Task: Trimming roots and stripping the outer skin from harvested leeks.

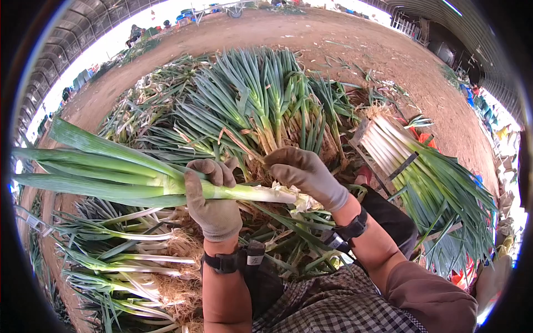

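Observation:
My left hand [214,202], in a grey work glove, is wrapped round a thick green onion [261,193]. The onion lies level before me, its broad green leaves fanning to the left and its white stem pointing right. Loose, ragged pale skin [308,203] hangs at the root end. Just above that end is my right hand [308,172], gloved too, with its fingers closed. A thin brown dried leaf [241,145] runs out from its fingertips and appears pinched there; the glove hides part of the grip.
Beyond my hands stands a large pile of green onions [261,94]. More, with bushy roots [180,272], lie at the lower left. At right, clean white-stemmed onions [402,150] rest in a metal rack [375,166]. Leaf scraps [147,100] heap at the far left on the dirt floor [355,41].

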A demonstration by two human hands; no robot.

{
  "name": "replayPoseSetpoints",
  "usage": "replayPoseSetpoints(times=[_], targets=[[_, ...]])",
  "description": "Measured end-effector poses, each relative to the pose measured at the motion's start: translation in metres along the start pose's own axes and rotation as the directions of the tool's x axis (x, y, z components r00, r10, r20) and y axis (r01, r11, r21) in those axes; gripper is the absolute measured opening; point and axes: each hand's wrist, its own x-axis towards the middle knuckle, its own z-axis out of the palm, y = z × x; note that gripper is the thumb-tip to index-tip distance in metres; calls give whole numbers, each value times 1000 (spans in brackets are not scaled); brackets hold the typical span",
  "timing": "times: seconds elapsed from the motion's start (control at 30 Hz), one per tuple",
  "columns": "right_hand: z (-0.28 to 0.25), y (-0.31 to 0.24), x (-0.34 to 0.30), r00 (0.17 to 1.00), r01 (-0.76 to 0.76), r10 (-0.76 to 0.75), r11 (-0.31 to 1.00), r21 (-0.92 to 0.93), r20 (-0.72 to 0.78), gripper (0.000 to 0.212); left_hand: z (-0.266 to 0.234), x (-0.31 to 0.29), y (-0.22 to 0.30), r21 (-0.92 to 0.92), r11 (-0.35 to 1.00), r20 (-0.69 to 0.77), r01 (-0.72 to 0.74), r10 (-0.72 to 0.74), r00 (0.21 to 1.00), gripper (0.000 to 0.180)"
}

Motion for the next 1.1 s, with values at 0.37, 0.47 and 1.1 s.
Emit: replayPoseSetpoints(times=[0.37,0.47,1.1], targets=[[21,102,55,959,84,-255,672,-735,-123,23,6,-5,10,-107,994,392,24,20,920,46],[21,68,27,990,-86,29,897,-434,-136,31,-4,-9,19,-85,992,425,88,-44,904,50],[-12,32,-90,939,304,-308,530,-792,155,12,-52,19,34,-318,935,215,158,-91,972,47]])
